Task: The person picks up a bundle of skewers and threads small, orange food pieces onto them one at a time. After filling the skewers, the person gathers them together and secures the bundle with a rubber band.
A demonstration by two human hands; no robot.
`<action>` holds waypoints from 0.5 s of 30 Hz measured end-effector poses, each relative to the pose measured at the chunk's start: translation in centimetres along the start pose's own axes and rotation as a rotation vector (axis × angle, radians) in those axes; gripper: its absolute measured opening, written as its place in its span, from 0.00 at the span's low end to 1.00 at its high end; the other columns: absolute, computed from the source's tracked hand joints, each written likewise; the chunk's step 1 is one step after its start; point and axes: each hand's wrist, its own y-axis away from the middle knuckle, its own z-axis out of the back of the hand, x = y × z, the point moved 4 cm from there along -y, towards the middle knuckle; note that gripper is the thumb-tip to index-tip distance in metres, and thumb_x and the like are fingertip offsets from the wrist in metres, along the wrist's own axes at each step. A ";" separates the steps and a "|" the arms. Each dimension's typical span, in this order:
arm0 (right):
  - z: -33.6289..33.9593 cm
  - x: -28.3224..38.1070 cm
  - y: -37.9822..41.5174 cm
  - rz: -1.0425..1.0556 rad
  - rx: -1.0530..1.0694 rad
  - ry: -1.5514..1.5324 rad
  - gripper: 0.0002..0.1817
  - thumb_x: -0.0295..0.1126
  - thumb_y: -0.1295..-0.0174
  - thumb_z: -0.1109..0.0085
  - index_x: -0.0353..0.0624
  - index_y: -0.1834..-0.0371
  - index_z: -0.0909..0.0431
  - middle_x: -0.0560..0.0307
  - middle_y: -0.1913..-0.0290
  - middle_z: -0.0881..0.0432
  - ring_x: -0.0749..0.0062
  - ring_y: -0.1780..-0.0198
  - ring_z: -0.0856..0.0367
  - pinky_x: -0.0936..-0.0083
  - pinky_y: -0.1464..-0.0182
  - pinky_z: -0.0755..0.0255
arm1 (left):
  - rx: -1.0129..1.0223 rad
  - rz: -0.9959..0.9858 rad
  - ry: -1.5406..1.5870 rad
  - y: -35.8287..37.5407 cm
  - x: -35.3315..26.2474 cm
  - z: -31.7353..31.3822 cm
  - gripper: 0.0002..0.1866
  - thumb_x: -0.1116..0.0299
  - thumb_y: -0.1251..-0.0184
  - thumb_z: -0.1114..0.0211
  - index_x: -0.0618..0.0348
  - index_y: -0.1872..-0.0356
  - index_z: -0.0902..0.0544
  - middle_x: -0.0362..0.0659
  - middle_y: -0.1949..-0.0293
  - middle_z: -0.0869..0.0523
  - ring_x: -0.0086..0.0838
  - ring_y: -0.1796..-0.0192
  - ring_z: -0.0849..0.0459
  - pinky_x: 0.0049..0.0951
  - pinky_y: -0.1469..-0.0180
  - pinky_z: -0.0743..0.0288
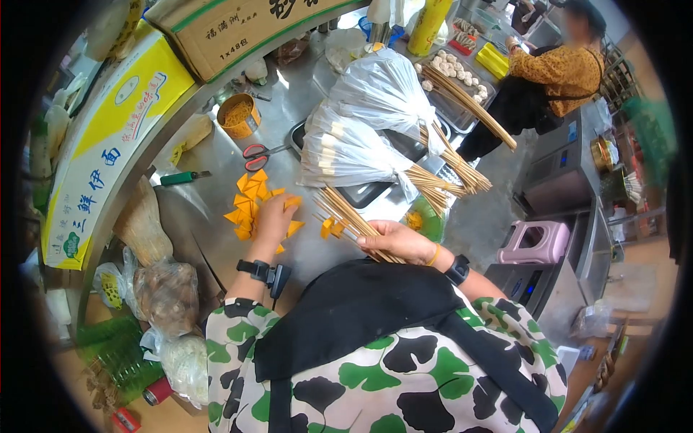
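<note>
My right hand (398,242) is wrapped round a bundle of wooden skewers (346,208). Orange wedges (331,228), which look like cut pumpkin, are at the tips of some skewers. My left hand (273,219) lies over the right side of a loose pile of orange wedges (247,205), its fingers curled together with orange showing at the fingertips. Red-handled scissors (255,154) lie beyond the pile. Two plastic bags of skewered pale food (339,148) rest on a black tray (361,195), sticks pointing right.
A yellow tub (238,115) and a green-handled tool (185,177) lie on the metal table. To the left are cardboard boxes (123,137) and bagged produce (167,292). A green bowl (433,222) sits right of the skewers. Another person (552,76) works at the back right.
</note>
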 end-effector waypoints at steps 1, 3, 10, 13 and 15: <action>0.1 -0.2 0.0 -0.012 -0.009 -0.010 0.06 0.31 0.37 0.40 0.43 0.62 0.26 0.69 0.71 0.24 0.89 0.73 0.27 0.90 0.70 0.32 | -0.009 0.175 0.233 0.7 0.2 0.1 0.14 0.78 0.40 0.38 0.63 0.52 0.19 0.45 0.58 0.17 0.28 0.59 0.18 0.27 0.59 0.22; 0.2 -0.6 -0.5 -0.034 -0.018 -0.025 0.06 0.30 0.36 0.42 0.42 0.60 0.26 0.68 0.70 0.24 0.88 0.72 0.27 0.90 0.70 0.32 | -0.049 0.174 0.581 1.9 0.3 0.2 0.15 0.77 0.37 0.39 0.66 0.48 0.23 0.46 0.57 0.18 0.25 0.57 0.18 0.24 0.59 0.20; -1.5 1.2 -0.7 -0.015 0.056 0.159 0.05 0.26 0.40 0.39 0.40 0.63 0.25 0.66 0.74 0.24 0.88 0.78 0.30 0.89 0.76 0.36 | -0.097 0.201 1.090 5.3 -2.7 1.4 0.18 0.79 0.36 0.40 0.69 0.44 0.27 0.47 0.54 0.19 0.25 0.54 0.19 0.27 0.54 0.19; -1.6 1.4 -0.6 -0.018 0.034 0.180 0.05 0.26 0.41 0.38 0.41 0.65 0.24 0.67 0.76 0.25 0.88 0.78 0.31 0.89 0.77 0.38 | -0.112 0.079 1.069 5.8 -3.9 1.6 0.19 0.79 0.36 0.40 0.68 0.44 0.27 0.46 0.55 0.18 0.25 0.54 0.19 0.26 0.53 0.19; -1.3 1.1 -0.6 -0.021 0.004 0.167 0.04 0.26 0.41 0.38 0.41 0.66 0.24 0.67 0.76 0.25 0.88 0.79 0.31 0.89 0.78 0.38 | -0.144 0.086 1.027 6.2 -4.5 1.7 0.18 0.79 0.36 0.39 0.67 0.44 0.26 0.46 0.55 0.17 0.24 0.54 0.19 0.26 0.53 0.20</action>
